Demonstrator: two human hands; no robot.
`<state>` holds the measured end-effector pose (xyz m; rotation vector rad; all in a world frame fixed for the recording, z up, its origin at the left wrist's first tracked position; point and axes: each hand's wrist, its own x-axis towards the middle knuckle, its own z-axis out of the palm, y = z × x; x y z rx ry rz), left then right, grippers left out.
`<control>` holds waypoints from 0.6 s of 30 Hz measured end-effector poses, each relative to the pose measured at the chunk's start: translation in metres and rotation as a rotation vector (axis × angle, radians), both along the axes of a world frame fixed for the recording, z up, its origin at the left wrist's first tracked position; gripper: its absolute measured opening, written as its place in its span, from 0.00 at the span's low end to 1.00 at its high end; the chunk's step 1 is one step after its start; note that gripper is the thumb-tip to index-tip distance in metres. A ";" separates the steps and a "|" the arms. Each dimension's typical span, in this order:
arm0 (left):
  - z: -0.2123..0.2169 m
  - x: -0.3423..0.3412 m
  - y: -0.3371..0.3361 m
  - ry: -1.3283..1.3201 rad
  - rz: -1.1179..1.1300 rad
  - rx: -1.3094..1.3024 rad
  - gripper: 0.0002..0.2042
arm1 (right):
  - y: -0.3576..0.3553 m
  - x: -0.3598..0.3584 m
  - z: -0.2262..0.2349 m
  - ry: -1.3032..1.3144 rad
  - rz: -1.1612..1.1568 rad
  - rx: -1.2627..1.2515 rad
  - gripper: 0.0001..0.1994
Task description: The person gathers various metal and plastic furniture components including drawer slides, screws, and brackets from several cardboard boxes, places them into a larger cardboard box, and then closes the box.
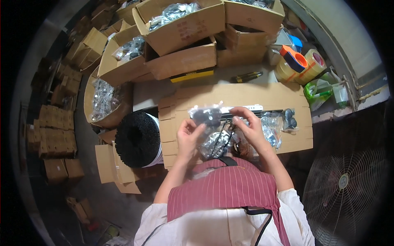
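Note:
My left hand [188, 137] is closed, thumb and finger pinching the lower left of a clear plastic bag [207, 115] with dark round parts inside. My right hand [250, 126] is curled beside the bag's right side, thumb and forefinger close together; what they grip, if anything, is too small to make out. Beneath both hands lies a flat cardboard sheet [242, 92]. On it are a crumpled bag of shiny parts [215, 144], black and white rails [250, 109], bagged hardware [271, 133] and a bag of black round parts [289, 119].
Open cartons [184, 35] of bagged parts crowd the far side. A bundle of black tubes [137, 139] stands left of the sheet. Tape rolls [301, 67], an orange tape dispenser [293, 58] and a cutter knife [247, 77] lie far right. A caged fan [344, 182] stands near right.

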<state>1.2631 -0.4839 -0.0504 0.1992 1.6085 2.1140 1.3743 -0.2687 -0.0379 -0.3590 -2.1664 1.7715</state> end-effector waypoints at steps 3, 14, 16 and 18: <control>0.039 0.001 0.008 -0.053 -0.017 0.132 0.12 | -0.012 -0.002 0.025 0.018 0.080 -0.287 0.23; 0.033 0.011 0.016 0.139 -0.425 -0.123 0.10 | 0.085 0.055 0.033 0.201 -0.423 -0.570 0.14; 0.027 0.005 -0.005 0.054 -0.428 -0.176 0.10 | 0.142 0.092 0.030 0.218 -0.506 -0.431 0.12; 0.014 -0.002 -0.022 0.010 -0.393 -0.212 0.08 | 0.182 0.126 0.035 0.177 -0.613 -0.312 0.10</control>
